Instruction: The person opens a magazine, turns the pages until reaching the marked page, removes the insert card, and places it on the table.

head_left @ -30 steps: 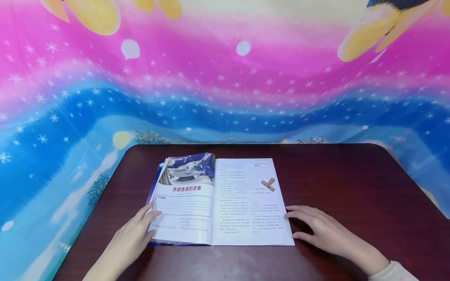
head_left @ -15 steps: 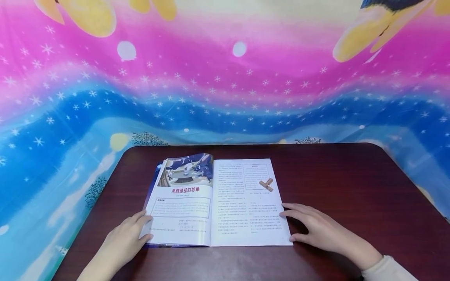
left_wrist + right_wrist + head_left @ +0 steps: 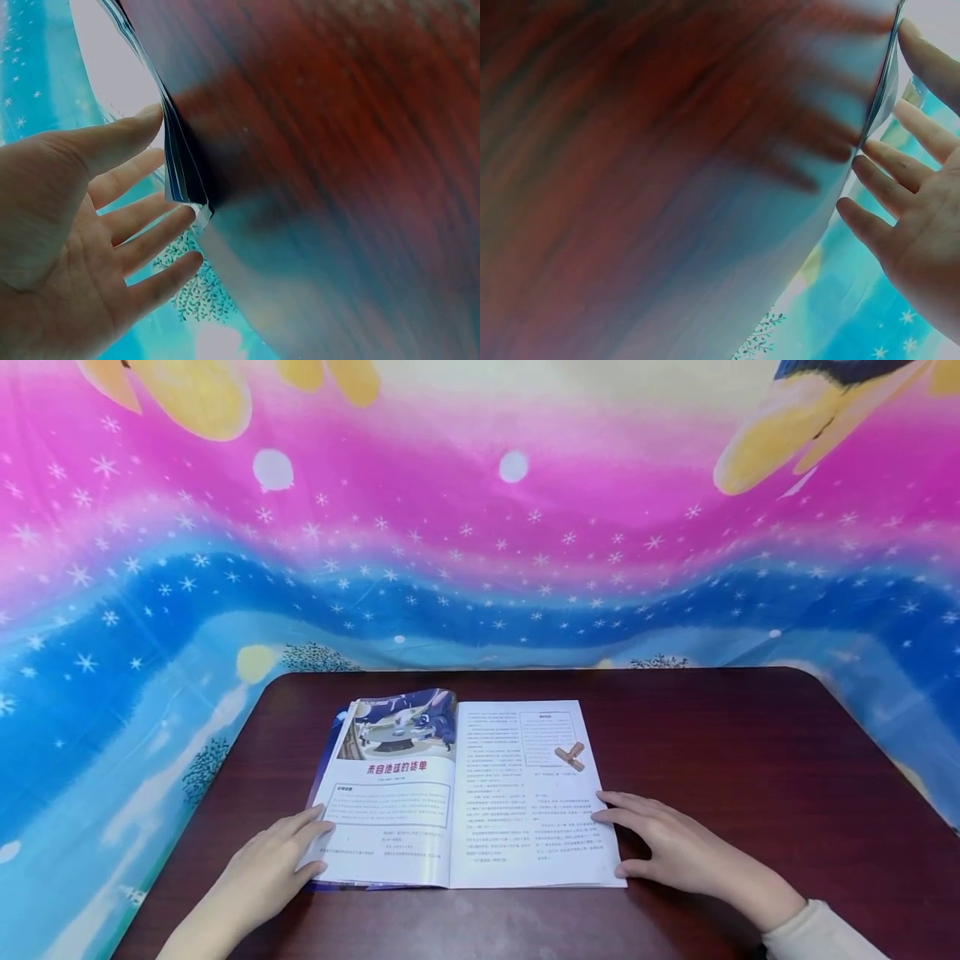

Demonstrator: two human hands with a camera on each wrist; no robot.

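An open magazine (image 3: 525,827) lies flat on the table, a colour picture and red heading on its left page and columns of text on the right. My left hand (image 3: 262,868) rests at its lower left edge, thumb and fingertips touching the page. Layered page edges (image 3: 176,161) stand against that thumb in the left wrist view, with the other fingers spread and nearly straight. At the lower right edge, my right hand (image 3: 675,847) touches the margin with relaxed fingers. The right wrist view has its fingers (image 3: 889,187) extended along the magazine's edge (image 3: 883,90).
The dark reddish-brown table (image 3: 750,743) has rounded far corners and a glossy top. Behind and beside it hangs a pink and blue cloth (image 3: 450,560) with printed snowflakes.
My left hand has slid slightly down and left along the page edge. My right fingertips have shifted a little left onto the margin. The magazine stays open at the same pages.
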